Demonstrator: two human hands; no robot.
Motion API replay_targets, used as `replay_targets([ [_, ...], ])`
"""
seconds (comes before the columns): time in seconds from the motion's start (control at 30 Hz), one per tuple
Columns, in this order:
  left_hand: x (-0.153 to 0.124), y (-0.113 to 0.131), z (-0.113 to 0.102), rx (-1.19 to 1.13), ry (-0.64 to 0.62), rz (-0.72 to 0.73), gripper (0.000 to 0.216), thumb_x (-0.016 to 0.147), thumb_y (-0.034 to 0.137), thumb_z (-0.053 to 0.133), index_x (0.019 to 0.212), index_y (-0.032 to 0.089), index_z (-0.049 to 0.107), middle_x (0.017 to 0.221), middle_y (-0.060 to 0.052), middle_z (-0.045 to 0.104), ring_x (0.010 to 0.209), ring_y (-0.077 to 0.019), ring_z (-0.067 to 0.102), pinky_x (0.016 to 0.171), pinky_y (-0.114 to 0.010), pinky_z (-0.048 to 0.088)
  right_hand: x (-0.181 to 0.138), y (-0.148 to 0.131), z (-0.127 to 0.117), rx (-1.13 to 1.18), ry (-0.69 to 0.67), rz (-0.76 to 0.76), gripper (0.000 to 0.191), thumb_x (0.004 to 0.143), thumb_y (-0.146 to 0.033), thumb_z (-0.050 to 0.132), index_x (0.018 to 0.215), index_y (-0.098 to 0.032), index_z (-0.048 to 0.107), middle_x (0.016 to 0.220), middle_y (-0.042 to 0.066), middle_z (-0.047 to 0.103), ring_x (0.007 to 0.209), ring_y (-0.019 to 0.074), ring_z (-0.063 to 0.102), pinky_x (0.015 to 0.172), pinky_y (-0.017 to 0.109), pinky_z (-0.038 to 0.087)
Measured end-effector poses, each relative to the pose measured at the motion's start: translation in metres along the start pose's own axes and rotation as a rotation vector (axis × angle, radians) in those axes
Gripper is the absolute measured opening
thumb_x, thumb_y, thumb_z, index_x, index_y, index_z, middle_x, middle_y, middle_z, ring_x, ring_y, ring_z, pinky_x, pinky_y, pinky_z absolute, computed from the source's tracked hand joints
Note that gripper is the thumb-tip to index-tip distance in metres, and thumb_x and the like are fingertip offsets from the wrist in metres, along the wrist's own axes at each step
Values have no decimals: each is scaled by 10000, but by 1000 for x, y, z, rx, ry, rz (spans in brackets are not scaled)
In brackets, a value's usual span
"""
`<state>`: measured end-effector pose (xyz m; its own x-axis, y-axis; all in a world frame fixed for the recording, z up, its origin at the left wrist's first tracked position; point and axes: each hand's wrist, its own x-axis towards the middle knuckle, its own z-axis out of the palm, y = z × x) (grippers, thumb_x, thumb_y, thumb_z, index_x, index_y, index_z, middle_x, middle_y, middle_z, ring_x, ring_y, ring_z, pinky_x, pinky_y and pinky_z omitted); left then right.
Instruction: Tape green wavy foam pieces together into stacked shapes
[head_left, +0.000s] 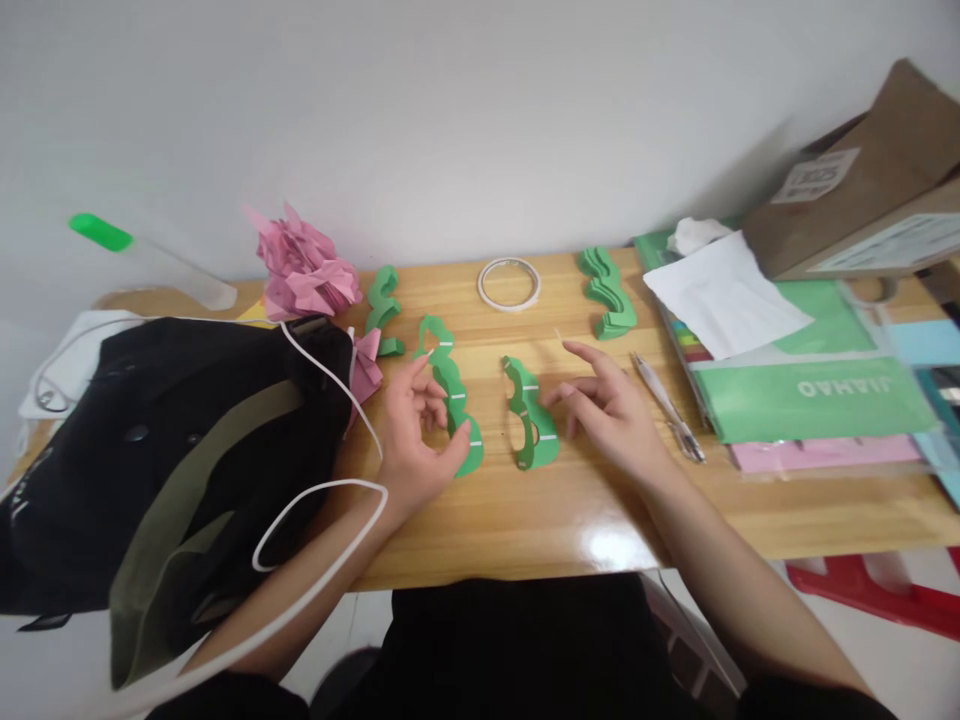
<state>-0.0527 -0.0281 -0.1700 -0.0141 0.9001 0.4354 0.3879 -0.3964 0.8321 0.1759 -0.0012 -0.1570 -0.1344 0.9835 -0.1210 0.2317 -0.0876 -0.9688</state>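
Observation:
My left hand (420, 425) is at the left side of a wavy green paper strip (454, 395) marked with short white bits. Its thumb tip meets the strip's lower end; thumb and index finger are spread, the other fingers bent. A second green paper strip (541, 420), bent into a curved band with white bits on it, stands between the hands. Beside it is my right hand (604, 400), index finger stretched out. A thin whitish sliver, like tape (558, 335), clings to that fingertip. A roll of narrow white tape (509, 284) lies farther back.
Folded green paper strips stand at back left (383, 305) and back right (606, 292). Pink paper flowers (304, 265) and a black bag (195, 440) with a white cable (322, 490) are leftward. A pen (667, 405), green packet (817, 400) and cardboard box (862, 190) are rightward.

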Motion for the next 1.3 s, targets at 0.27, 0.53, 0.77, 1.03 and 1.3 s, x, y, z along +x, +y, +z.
replay_targets([
  [0.27, 2, 0, 0, -2, -37, -7, 730, 729, 84, 655, 1361, 283, 346, 941, 32, 467, 566, -21, 463, 525, -176, 419, -2, -3, 1, -47, -110, -72, 620, 847, -407, 619, 1378, -192, 383, 725, 3, 691, 496, 123, 544, 483, 263, 432],
  [0.53, 2, -1, 0, -14, -46, -63, 724, 735, 87, 654, 1360, 281, 342, 942, 29, 477, 550, -17, 470, 511, -173, 421, -3, 3, 3, -137, -220, -160, 768, 807, -410, 708, 1450, -240, 325, 780, -18, 676, 461, 91, 512, 462, 234, 411],
  [0.77, 1, 0, 1, -38, -68, -69, 707, 747, 68, 635, 1352, 294, 347, 944, 32, 489, 549, -12, 475, 501, -158, 410, -8, -1, 4, -80, -395, -211, 890, 850, -382, 670, 1547, -304, 122, 1116, 88, 717, 632, 132, 635, 493, 238, 467],
  [1.03, 1, 0, 1, -41, -76, -68, 719, 744, 60, 639, 1355, 301, 346, 954, 30, 481, 551, -12, 479, 503, -161, 414, -9, -1, 5, -115, -375, -204, 894, 855, -372, 664, 1552, -284, 111, 1096, 80, 726, 630, 126, 632, 511, 238, 481],
  [1.3, -1, -2, 2, -29, -80, -88, 718, 745, 59, 640, 1355, 297, 345, 956, 23, 480, 551, -17, 479, 499, -162, 412, -9, -3, 4, -96, -243, -162, 843, 848, -413, 666, 1532, -228, 210, 883, 51, 749, 588, 135, 630, 522, 251, 484],
])
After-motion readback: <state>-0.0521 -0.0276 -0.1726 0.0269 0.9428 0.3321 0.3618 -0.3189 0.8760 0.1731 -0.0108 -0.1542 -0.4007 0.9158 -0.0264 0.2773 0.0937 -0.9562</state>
